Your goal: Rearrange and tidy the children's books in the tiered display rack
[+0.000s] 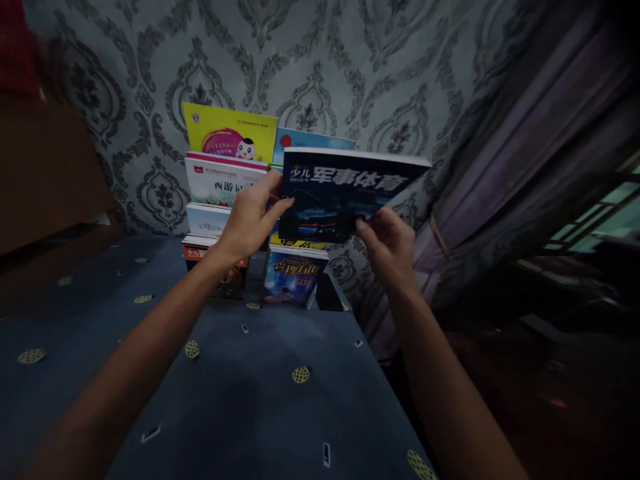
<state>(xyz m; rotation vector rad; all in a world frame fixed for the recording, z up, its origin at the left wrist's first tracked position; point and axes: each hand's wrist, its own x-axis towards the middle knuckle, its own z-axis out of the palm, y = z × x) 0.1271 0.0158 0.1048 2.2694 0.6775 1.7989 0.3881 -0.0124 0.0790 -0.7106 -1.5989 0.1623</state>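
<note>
A dark blue book with large white lettering is held up in the air between my two hands. My left hand pinches its left edge, thumb on the front cover. At its lower right, my right hand grips the book with the thumb on the cover. Just behind stand two stacked columns of upright books. The left column has a yellow book, a white book, a pale blue book and an orange-brown book. In the right column are a light blue book and a blue illustrated book, others partly hidden.
The books stand on a surface with a dark blue patterned cloth, against a wall with damask wallpaper. A tied purple curtain hangs at the right. A brown box stands at the left.
</note>
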